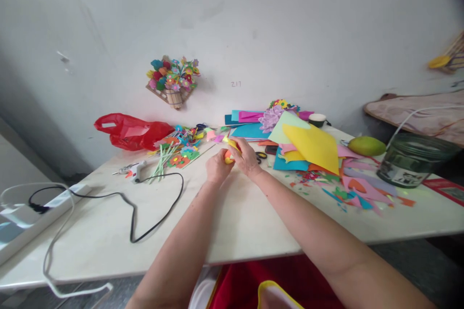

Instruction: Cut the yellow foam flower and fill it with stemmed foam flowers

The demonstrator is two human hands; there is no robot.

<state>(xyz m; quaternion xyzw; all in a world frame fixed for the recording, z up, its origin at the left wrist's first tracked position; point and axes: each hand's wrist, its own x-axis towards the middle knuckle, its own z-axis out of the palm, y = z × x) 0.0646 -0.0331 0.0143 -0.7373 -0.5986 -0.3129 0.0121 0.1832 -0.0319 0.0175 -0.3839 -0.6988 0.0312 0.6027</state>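
Over the middle of the white table, my left hand point(218, 166) and my right hand point(248, 159) are close together. Both are closed on a small orange-and-yellow craft piece point(228, 156). My left fingers wrap its lower side, while the right fingers press from above, where a yellow strip point(232, 143) sticks out. Much of the piece is hidden by the fingers, and I cannot make out its exact shape. Just right of my right hand lie black-handled scissors point(260, 156). Pale paper scraps point(210, 133) lie beyond the hands.
A glue gun point(135, 172) rests at left, its black cord point(132, 212) looping across the table point(239, 231) to a power strip point(47, 212). Green stems point(167, 157) and a red bag point(132, 133) are behind. Coloured sheets point(313, 147), a mango point(367, 146) and a glass jar point(408, 161) stand right.
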